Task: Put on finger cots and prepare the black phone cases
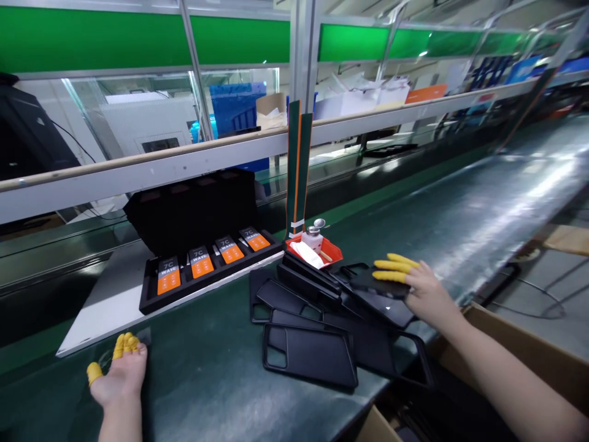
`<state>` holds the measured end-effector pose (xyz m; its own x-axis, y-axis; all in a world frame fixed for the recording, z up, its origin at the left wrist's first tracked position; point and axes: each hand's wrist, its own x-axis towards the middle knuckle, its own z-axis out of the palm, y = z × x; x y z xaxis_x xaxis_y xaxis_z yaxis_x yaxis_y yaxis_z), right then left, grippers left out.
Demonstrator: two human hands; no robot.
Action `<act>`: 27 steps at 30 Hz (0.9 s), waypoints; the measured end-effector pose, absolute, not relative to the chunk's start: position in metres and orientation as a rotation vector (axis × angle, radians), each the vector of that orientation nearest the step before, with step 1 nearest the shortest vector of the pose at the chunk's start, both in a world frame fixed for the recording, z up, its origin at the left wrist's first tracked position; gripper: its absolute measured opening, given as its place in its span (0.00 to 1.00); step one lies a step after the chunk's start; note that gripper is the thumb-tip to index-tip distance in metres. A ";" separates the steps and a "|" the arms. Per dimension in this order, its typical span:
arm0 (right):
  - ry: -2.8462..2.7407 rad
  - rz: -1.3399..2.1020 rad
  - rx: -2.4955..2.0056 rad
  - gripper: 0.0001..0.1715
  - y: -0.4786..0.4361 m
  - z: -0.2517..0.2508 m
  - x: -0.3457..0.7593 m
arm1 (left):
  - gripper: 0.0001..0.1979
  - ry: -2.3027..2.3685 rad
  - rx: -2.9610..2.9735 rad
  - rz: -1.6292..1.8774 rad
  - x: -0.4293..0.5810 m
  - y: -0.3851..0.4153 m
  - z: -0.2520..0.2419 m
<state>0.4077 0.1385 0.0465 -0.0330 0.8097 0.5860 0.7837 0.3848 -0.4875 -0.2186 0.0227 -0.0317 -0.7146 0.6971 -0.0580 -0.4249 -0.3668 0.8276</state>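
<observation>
My left hand (120, 373) is palm up at the lower left, with yellow finger cots on its fingertips. Its thumb stands apart from the loosely curled fingers, and nothing shows in it. Over the right side of a pile of black phone cases (310, 356) reaches my right hand (423, 291), its yellow-cotted fingers stretched out. Beneath those fingers is a dark case (377, 283); whether they touch it is unclear. Behind the pile, an open black box (150, 298) holds several orange-and-black packs (201, 262) marked "7C WAVE".
A red tray (335, 253) with a pump bottle (313, 238) and white tissue stands by the metal post (301, 80). The box rests on a white board (99, 307). Cardboard boxes (515, 337) sit below the green bench's (207, 380) right edge. A rail runs across behind.
</observation>
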 end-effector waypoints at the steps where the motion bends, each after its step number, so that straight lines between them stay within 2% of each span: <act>1: -1.789 0.093 -1.337 0.15 0.140 0.035 0.412 | 0.27 1.125 0.350 2.143 -0.215 0.023 -0.028; 2: -1.764 0.136 -1.256 0.13 0.142 0.023 0.416 | 0.28 1.084 0.273 2.190 -0.211 0.024 -0.024; 5: -1.830 0.254 -1.111 0.17 0.149 -0.007 0.432 | 0.32 0.907 -0.010 2.306 -0.198 0.025 -0.011; 8: -1.965 0.208 -1.358 0.27 0.160 -0.026 0.454 | 0.31 0.797 -0.061 2.318 -0.190 0.024 -0.004; 12: -1.840 0.039 -1.675 0.42 0.175 -0.024 0.474 | 0.32 0.759 -0.095 2.298 -0.187 0.023 -0.002; 16: -1.853 0.125 -1.795 0.41 0.173 -0.021 0.456 | 0.32 0.790 -0.056 2.324 -0.187 0.024 -0.005; 22: -2.091 0.212 -1.910 0.49 0.162 -0.028 0.415 | 0.32 0.773 -0.008 2.343 -0.190 0.025 -0.012; 27: -2.233 0.308 -1.661 0.39 0.163 -0.016 0.431 | 0.32 0.761 0.002 2.347 -0.192 0.025 -0.014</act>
